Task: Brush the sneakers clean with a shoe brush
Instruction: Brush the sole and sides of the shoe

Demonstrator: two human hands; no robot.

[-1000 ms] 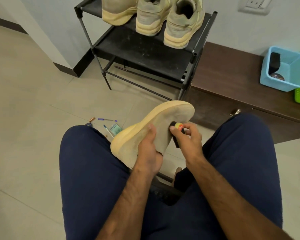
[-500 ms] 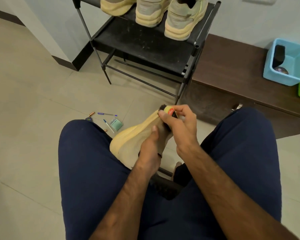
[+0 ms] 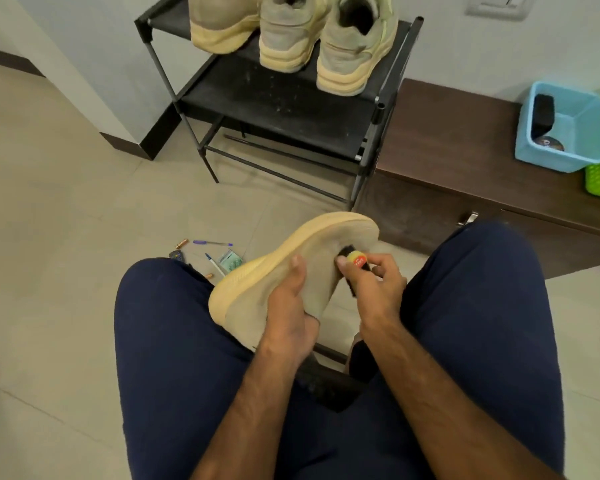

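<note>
Left hand [image 3: 288, 306] grips sneaker [image 3: 278, 271], right hand [image 3: 374, 278] grips brush [image 3: 352, 258] against it — three sneakers [image 3: 293, 32] on the rack [image 3: 281, 95] apparently outstanding.

Grips the sneaker [image 3: 312, 244] with the left hand [image 3: 288, 306], thumb pointing to 12 o'clock. Pinches the brush [image 3: 355, 259] in the right hand [image 3: 381, 285], at 3 o'clock of the left. Reaches in from 6 o'clock with both forearms.

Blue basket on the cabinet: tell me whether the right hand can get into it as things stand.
Probably not right away. The blue basket stands open-topped with nothing over it, but the right hand grips the brush against the sneaker, and the basket sits far off on the cabinet.
</note>
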